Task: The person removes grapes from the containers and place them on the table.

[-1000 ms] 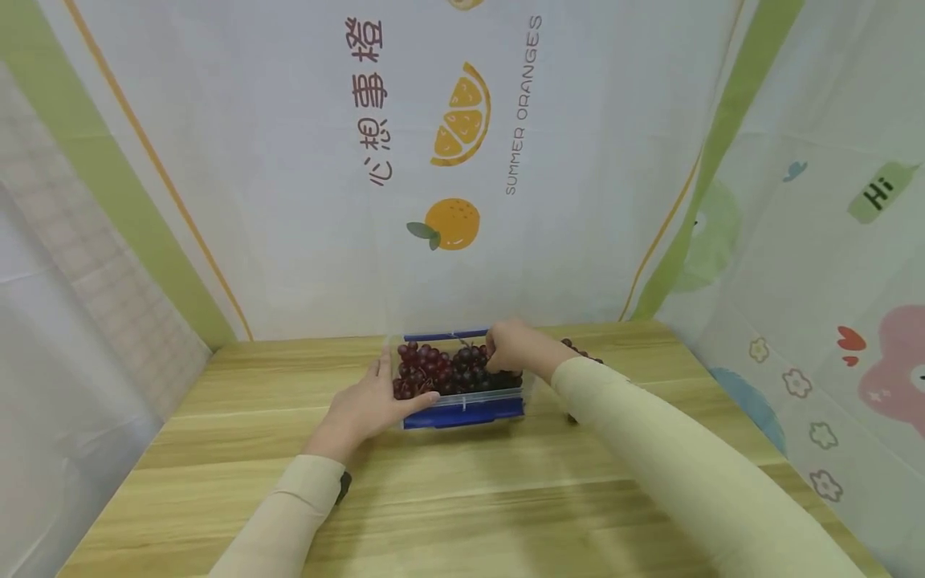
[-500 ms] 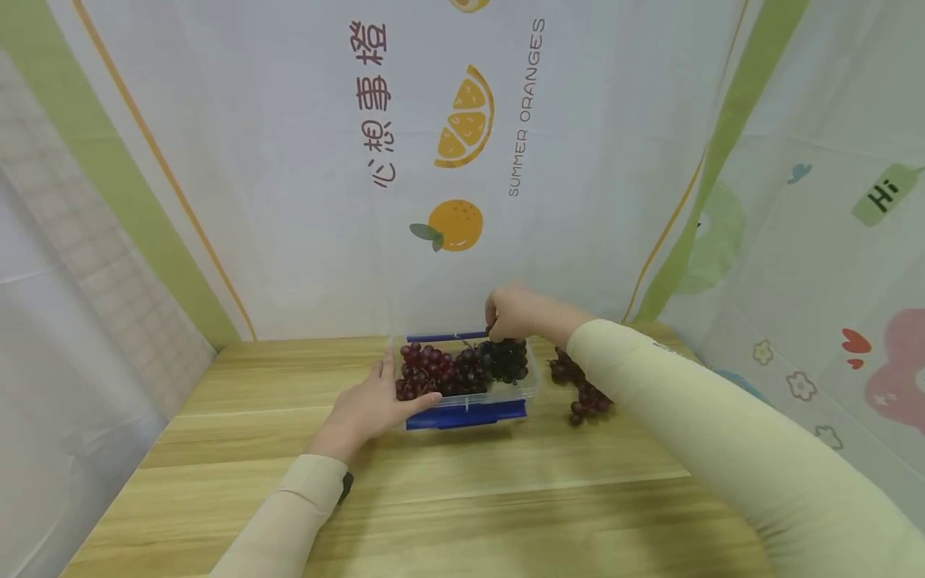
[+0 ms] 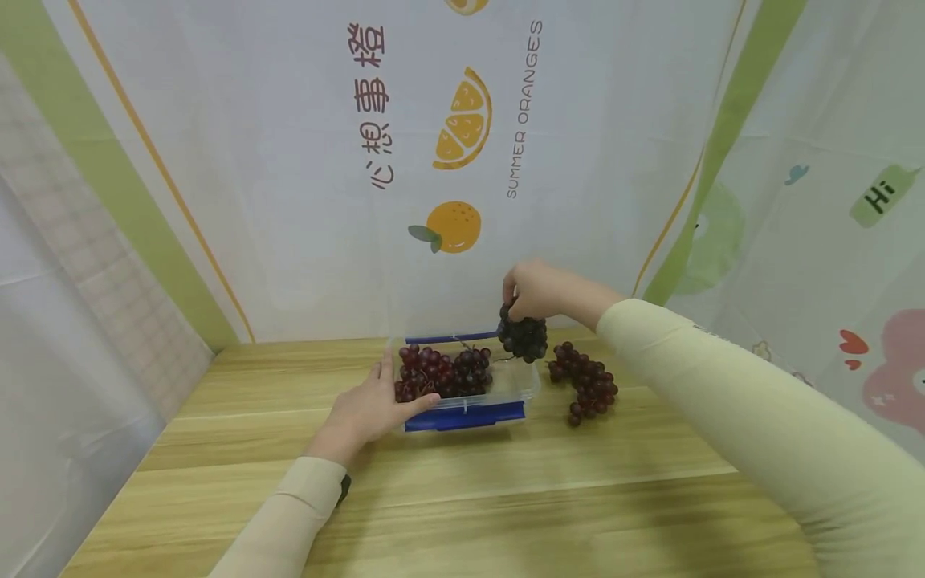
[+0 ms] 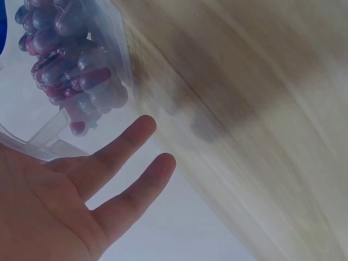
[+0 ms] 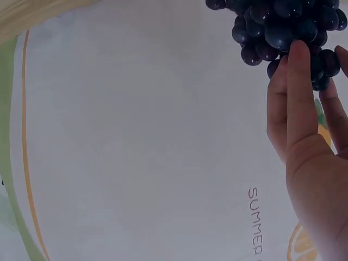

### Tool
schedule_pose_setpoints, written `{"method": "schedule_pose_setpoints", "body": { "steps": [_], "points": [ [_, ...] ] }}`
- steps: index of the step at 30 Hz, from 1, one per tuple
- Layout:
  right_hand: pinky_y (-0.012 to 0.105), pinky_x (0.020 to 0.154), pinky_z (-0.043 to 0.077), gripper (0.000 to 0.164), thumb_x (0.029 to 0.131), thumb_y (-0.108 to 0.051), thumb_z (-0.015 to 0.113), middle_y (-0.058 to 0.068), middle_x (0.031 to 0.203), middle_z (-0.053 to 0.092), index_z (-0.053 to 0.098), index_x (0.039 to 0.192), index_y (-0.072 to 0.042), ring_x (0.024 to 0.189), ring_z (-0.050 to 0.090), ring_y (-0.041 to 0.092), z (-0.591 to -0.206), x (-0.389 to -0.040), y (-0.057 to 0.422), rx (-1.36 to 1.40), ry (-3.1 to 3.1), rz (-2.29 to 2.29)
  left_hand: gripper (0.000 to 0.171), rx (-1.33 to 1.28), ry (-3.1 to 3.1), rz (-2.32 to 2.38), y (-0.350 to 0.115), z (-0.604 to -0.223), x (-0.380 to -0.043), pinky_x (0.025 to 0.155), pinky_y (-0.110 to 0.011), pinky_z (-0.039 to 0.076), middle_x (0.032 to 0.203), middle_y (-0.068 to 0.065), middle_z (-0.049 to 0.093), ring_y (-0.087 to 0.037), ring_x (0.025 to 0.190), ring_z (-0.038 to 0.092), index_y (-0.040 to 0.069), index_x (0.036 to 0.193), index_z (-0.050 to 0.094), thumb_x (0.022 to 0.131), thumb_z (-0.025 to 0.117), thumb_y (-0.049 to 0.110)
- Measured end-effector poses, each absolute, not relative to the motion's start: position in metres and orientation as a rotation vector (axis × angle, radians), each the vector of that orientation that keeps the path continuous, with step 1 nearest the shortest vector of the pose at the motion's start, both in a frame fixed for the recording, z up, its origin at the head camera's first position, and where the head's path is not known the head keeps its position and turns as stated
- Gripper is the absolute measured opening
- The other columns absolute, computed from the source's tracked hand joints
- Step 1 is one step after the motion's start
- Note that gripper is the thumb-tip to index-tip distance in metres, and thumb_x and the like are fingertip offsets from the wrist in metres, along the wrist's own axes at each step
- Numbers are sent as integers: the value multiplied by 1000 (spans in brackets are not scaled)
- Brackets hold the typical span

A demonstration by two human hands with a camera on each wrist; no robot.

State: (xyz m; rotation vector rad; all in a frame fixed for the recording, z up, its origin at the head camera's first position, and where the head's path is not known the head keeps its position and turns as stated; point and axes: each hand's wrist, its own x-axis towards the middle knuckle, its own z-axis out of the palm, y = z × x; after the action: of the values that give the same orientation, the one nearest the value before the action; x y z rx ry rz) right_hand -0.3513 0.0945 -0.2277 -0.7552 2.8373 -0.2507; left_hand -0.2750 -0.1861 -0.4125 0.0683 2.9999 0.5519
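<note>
My right hand pinches a bunch of dark, nearly black grapes and holds it over the right end of a clear plastic food box with blue clips. In the right wrist view its fingers and thumb close round the upper grapes. My left hand rests against the box's left end, thumb along the front rim. The left wrist view shows straight, spread fingers beside the clear wall. Red grapes fill the left and middle of the box.
On the wooden table, just right of the box, lies another bunch of red grapes. A white printed cloth hangs close behind the box, and another printed cloth stands at the right.
My right hand has lifted the dark grapes up out of the box and moved them rightward. The bunch on the table has come into fuller view. My left hand stays in place.
</note>
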Motion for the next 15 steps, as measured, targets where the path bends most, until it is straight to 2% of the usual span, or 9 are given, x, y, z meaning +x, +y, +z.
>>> {"method": "schedule_pose_setpoints", "body": {
  "steps": [9,15],
  "points": [
    [27,61,52,21,95,-8,71,24,127,73,75,114,0,63,63,14,-213,-348,109,-765,2855,-245,134,71,3015,551,-189,-411,-274,43,-31,38,177,-24,18,-44,113,74,9,172,-6,84,45,97],
    [29,62,52,23,97,-7,70,28,129,69,72,117,2,63,64,16,-205,-345,128,-741,2841,-265,137,79,3009,543,-188,-412,-274,44,-33,42,177,-24,18,-46,117,72,10,172,-8,82,42,101]
  ]
}}
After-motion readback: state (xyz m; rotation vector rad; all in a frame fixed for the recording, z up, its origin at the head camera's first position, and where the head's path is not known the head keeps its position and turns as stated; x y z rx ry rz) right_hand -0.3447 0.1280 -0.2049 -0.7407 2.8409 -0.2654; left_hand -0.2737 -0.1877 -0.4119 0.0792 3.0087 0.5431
